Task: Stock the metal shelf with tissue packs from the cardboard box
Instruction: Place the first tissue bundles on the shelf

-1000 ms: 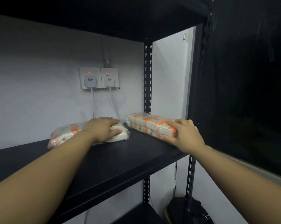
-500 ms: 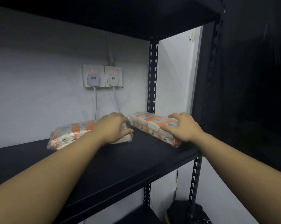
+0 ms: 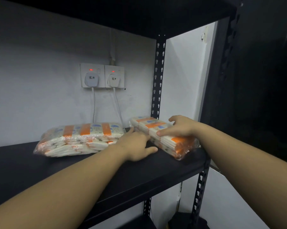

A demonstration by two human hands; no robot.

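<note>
Two plastic-wrapped tissue bundles lie on the black metal shelf board (image 3: 156, 176), below the double wall socket (image 3: 102, 76). The left tissue bundle (image 3: 80, 139) lies flat under the socket. The left hand (image 3: 136, 146) rests between the bundles, fingers loosely spread, fingertips touching the right tissue bundle (image 3: 164, 136). The right hand (image 3: 180, 126) presses flat on top of that bundle, fingers spread, near the rear upright post (image 3: 157, 76).
</note>
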